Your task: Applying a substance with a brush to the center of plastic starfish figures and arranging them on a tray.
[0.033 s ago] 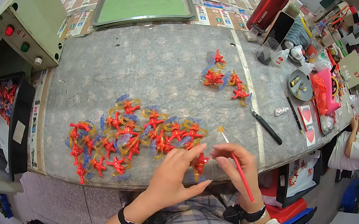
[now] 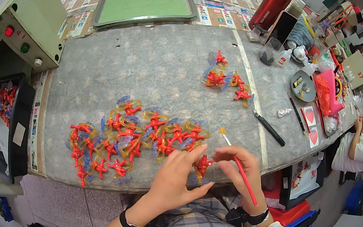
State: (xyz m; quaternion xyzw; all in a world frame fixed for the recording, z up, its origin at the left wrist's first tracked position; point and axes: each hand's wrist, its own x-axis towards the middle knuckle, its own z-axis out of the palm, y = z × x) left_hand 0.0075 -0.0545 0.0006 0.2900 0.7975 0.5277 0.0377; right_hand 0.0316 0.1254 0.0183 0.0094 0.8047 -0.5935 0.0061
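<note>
Held in my right hand (image 2: 239, 166) is a thin red-handled paintbrush (image 2: 241, 171), its orange-tinted bristles pointing away from me, over the mat. Between my two hands, at the near table edge, is a small red figure (image 2: 203, 163) with blue and yellow translucent loops. My left hand (image 2: 169, 180) curves around its left side with thumb and fingers spread apart. The right fingertips are close beside the figure; whether they touch it I cannot tell. Beyond my left hand lies a cluster of several similar red figures (image 2: 131, 144).
A smaller group of red figures (image 2: 237, 80) lies farther right. A black pen-like tool (image 2: 269, 128), grey dish (image 2: 305, 97) and red flask (image 2: 272, 4) are on the right side. At the back sits a green-lined tray (image 2: 146, 21). A machine box (image 2: 43, 31) stands left.
The red figure between my hands has turned and shifted slightly to the right. Both hands and the paintbrush stay nearly in place.
</note>
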